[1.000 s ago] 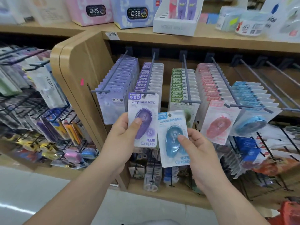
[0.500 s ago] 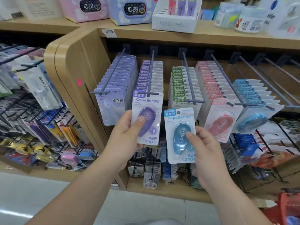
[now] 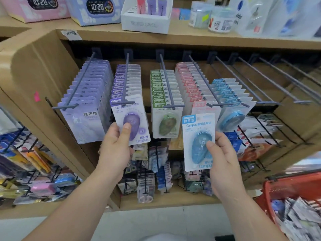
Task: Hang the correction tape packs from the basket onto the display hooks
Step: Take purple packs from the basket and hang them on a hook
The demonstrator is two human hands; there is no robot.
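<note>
Both read Campus: purple pack (image 3: pixel 135 117); blue pack (image 3: pixel 198 140).

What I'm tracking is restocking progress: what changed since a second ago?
The left hand lifted the purple pack up to the second hook; the right hand carried the blue pack rightward, away from it. Both grips held; nothing let go, hanging rows unchanged.

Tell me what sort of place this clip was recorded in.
Most likely a stationery shop: carded correction tape packs hang in rows on display hooks, boxed digital clocks stand on the wooden shelf above, and a red basket sits lower right.
</note>
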